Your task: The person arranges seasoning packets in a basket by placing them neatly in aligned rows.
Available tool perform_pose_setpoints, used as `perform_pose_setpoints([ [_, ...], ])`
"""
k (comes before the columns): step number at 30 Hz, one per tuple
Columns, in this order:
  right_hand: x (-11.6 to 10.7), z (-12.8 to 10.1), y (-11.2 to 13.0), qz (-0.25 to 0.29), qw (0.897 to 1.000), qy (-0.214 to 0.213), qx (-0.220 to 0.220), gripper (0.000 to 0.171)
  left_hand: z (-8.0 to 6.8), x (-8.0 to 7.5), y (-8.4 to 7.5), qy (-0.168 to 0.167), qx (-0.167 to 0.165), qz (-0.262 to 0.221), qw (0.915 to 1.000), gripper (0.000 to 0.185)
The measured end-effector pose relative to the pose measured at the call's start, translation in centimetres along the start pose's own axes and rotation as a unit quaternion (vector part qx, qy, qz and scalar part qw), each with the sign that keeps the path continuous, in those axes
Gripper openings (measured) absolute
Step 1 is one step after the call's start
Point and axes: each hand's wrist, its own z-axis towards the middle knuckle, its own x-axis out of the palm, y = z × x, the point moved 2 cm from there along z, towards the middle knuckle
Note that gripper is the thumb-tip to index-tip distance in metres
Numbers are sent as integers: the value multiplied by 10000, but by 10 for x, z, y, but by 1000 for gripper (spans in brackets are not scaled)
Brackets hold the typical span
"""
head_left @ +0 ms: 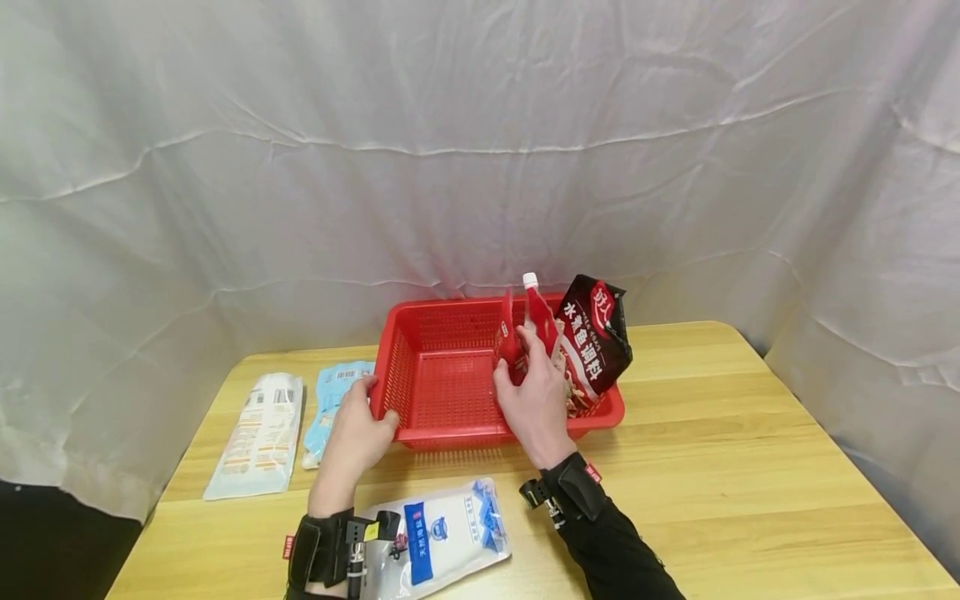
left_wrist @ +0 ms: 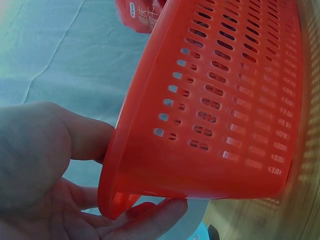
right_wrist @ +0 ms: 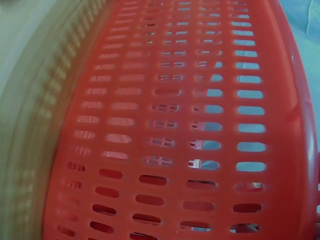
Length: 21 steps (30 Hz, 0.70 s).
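Note:
A red plastic basket with slotted walls stands on the table, packets upright at its right end. My left hand grips its left rim at the near corner, fingers around the rim in the left wrist view. Inside, my right hand pinches a red packet between thumb and fingers. Beside that packet are a red pouch with a white cap and a black-and-red seasoning pouch, which leans right over the rim. The right wrist view shows the basket wall, not the hand.
A silver-white sea salt bag lies in front of the basket, partly under my left wrist. To the left lie a light-blue packet and a white packet. A grey curtain hangs behind the wooden table.

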Motion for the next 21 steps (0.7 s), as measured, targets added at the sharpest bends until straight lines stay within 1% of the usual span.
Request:
perform_pose_setpoints([
  [4,-2,-3,1,-95,9995,-81,-274,58,-1,0,-2,-19,7,-14,10000,67],
  [10,-5,-5,1,-50,9994,-57,-335,61,-2,0,-3,38,-50,-29,10000,67],
  [16,-15,-7,7,127,9994,-17,-310,62,-2,0,-3,108,-83,-77,9999,66],
  [18,-20,-8,10,273,9991,-1,-329,62,-2,0,-3,125,-66,-81,9999,65],
  [19,-23,-8,12,354,9987,12,-356,62,-2,0,-3,134,-56,-87,9999,65],
  [21,-30,-8,14,475,9973,-75,-551,62,-3,0,-3,154,-28,-95,9998,64],
])
